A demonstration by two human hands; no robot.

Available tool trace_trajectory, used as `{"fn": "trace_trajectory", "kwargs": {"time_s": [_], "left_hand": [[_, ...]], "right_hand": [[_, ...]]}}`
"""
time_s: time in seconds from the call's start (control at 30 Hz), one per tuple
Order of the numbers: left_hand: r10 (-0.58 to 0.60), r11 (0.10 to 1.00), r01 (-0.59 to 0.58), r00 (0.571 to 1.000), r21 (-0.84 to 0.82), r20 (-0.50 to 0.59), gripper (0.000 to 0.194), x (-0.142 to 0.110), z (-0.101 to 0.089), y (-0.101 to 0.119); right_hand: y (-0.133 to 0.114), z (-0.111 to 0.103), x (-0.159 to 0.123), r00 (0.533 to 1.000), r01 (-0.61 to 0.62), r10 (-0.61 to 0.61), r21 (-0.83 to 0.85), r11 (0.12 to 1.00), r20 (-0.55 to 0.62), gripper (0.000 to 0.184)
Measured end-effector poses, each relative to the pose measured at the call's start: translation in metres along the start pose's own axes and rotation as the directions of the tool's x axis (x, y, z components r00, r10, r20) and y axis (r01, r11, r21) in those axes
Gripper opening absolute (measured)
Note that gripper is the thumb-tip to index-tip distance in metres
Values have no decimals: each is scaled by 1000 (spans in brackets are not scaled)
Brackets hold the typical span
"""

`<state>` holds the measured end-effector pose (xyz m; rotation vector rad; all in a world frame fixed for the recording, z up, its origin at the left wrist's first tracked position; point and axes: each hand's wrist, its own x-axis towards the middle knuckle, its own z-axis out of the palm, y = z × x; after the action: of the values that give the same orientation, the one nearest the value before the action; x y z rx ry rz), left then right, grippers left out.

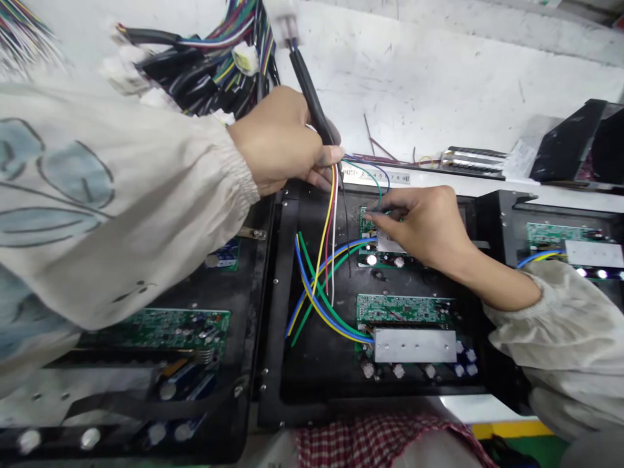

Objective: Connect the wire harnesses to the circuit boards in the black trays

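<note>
My left hand is closed around a black-sleeved cable bundle that rises to a white connector. Yellow, red and white wires hang from this grip into the black tray. My right hand pinches a thin green wire at the top edge of the upper green circuit board. Blue, green and yellow wires loop from that board to the lower green circuit board, which has a metal heat sink.
A second tray with a green board lies at the left, a third at the right. A tangle of coloured wire harnesses lies on the white bench behind. A black box stands back right. Checked cloth shows at the front edge.
</note>
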<state>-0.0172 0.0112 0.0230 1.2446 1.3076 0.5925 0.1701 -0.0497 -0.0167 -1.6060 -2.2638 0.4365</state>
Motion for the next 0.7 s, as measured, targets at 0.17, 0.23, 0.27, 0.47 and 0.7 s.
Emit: {"fn": "trace_trajectory", "kwargs": {"time_s": [0.17, 0.23, 0.27, 0.47, 0.7], "left_hand": [[-8, 1000, 8, 1000, -8, 16, 11, -2, 0, 1], [-12, 1000, 12, 1000, -8, 24, 10, -3, 0, 2], [-15, 1000, 15, 1000, -7, 27, 10, -4, 0, 2], [-13, 1000, 13, 1000, -1, 26, 17, -3, 0, 3], [-18, 1000, 18, 1000, 4, -8, 22, -4, 1, 2]], "right_hand": [[0, -1, 0, 1000, -7, 7, -8, 1000, 22, 9], [-1, -2, 0, 999, -18, 18, -16, 1000, 36, 9], [-2, -3, 1, 999, -23, 24, -20, 1000, 41, 9], [-6, -3, 3, 995, 3, -5, 24, 1000, 100, 7], [-13, -15, -2, 994, 2, 9, -93, 996, 113, 13]]}}
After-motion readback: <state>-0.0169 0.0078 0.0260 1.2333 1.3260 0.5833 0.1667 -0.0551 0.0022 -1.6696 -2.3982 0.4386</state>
